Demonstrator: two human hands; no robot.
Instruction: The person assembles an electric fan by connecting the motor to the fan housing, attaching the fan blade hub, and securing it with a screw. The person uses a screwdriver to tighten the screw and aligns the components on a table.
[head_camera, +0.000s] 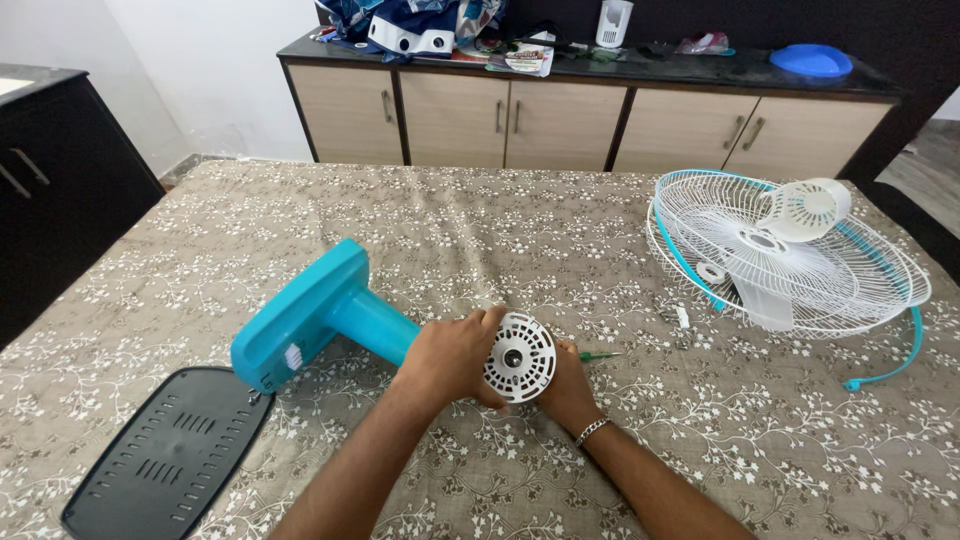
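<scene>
Bright, even indoor light, soft faint shadows, sharp focus throughout, with slight wide-angle bending at the edges.

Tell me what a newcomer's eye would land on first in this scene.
First, the turquoise fan stand lying on its side mid-table, with the left hand and right hand gripping the round white motor housing at its end. Next, the white wire fan guard with turquoise rim, lying flat at the right with fan blades on it. A black base plate lies at the lower left on the flowered tablecloth.
</scene>
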